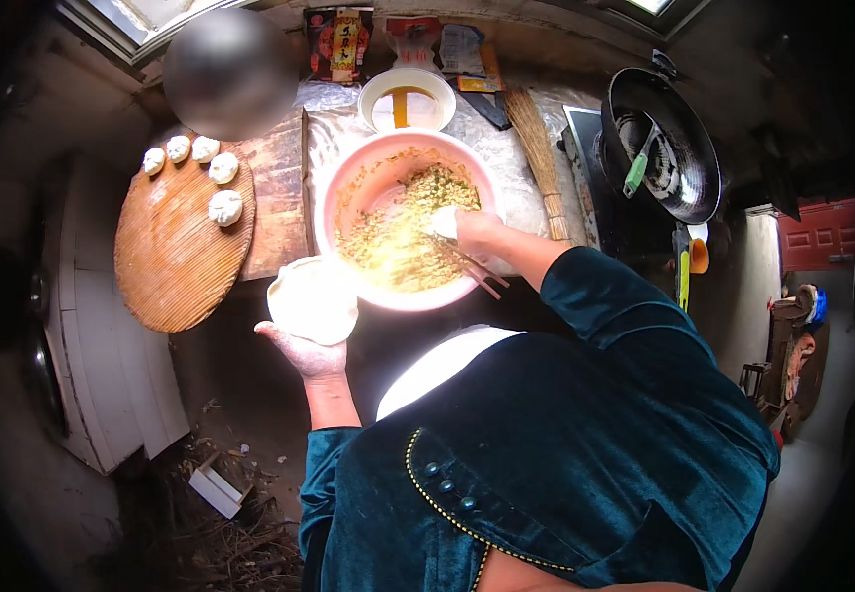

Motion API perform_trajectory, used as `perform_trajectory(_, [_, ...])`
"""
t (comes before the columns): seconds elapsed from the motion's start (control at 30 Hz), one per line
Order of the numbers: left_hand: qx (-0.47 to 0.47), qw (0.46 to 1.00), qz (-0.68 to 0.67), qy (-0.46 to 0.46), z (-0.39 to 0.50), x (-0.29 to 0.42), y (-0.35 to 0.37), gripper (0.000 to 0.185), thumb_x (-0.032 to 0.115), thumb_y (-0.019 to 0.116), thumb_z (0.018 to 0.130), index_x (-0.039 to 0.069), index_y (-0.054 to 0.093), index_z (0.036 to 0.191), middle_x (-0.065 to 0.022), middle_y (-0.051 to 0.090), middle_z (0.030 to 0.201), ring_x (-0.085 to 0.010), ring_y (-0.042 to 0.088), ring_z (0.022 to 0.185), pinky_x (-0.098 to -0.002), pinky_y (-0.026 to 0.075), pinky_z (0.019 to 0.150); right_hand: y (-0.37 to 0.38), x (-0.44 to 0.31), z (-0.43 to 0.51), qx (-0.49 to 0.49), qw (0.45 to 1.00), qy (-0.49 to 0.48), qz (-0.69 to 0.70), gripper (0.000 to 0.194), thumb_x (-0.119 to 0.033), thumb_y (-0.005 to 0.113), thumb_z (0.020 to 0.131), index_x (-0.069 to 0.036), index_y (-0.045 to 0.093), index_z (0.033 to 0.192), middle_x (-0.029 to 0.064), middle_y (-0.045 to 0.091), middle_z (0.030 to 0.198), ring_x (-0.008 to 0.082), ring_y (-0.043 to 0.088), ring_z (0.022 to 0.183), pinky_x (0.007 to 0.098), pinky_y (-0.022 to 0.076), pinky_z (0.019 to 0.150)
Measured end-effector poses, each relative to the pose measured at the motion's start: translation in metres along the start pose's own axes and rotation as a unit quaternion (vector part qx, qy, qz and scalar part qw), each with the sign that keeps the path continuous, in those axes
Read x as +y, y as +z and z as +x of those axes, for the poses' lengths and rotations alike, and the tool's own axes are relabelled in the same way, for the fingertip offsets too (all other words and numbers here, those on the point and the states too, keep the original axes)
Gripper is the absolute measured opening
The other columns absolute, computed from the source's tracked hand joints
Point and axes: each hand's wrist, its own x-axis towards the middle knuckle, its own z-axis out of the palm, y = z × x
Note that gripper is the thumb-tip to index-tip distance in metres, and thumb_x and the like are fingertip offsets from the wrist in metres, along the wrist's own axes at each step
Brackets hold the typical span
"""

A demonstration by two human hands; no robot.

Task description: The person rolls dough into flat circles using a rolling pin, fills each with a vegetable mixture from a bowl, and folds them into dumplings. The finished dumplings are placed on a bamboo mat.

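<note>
A round, flat dough wrapper (312,300) lies across the upturned palm and fingers of my left hand (309,351), just outside the near left rim of a pink basin (327,192). In the basin is a chopped filling (398,255), yellowish with green bits and brightly lit at the near side. My right hand (479,229) reaches over the basin's right side and holds a small white utensil (443,221) against the filling; its exact kind is unclear. Wooden chopsticks (483,275) lean over the near right rim below that hand.
Several pleated buns (225,209) line the far edge of a round ridged wooden board (183,251) at left. Behind the basin stands a bowl of brown liquid (406,103). To the right are a straw brush (534,140) and a black wok (694,159) with a green-handled spatula (638,166).
</note>
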Motion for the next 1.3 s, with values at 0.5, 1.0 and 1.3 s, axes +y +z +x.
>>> perform_trajectory(0.5, [0.011, 0.995, 0.012, -0.102, 0.048, -0.018, -0.041, 0.094, 0.076, 0.051, 0.074, 0.006, 0.038, 0.137, -0.0123, 0.047, 0.135, -0.0300, 0.047, 0.124, -0.0454, 0.038, 0.105, -0.067, -0.008, 0.086, 0.169, 0.937, -0.223, -0.207, 0.016, -0.011, 0.053, 0.081, -0.006, 0.068, 0.085, 0.0118, 0.070, 0.083, 0.0260, 0.068, 0.079, 0.0380, 0.0544, 0.068])
perform_trajectory(1.0, [0.044, 0.983, 0.006, -0.176, 0.040, -0.028, -0.063, 0.093, 0.075, 0.050, 0.076, 0.006, 0.039, 0.137, -0.0096, 0.047, 0.137, -0.0276, 0.046, 0.126, -0.0439, 0.038, 0.106, -0.043, -0.043, 0.117, 0.000, 0.887, -0.363, -0.286, 0.016, -0.012, 0.053, 0.083, -0.013, 0.064, 0.095, 0.0108, 0.068, 0.080, 0.0288, 0.068, 0.078, 0.0407, 0.0539, 0.071])
perform_trajectory(1.3, [0.030, 0.986, -0.007, -0.163, 0.038, -0.033, -0.063, 0.088, 0.070, 0.053, 0.079, 0.006, 0.039, 0.137, -0.0092, 0.049, 0.134, -0.0253, 0.047, 0.123, -0.0405, 0.039, 0.103, -0.001, -0.053, 0.107, -0.045, 0.940, -0.324, -0.096, 0.017, -0.022, 0.056, 0.085, -0.011, 0.064, 0.095, 0.0171, 0.065, 0.085, 0.0352, 0.064, 0.083, 0.0449, 0.0494, 0.076])
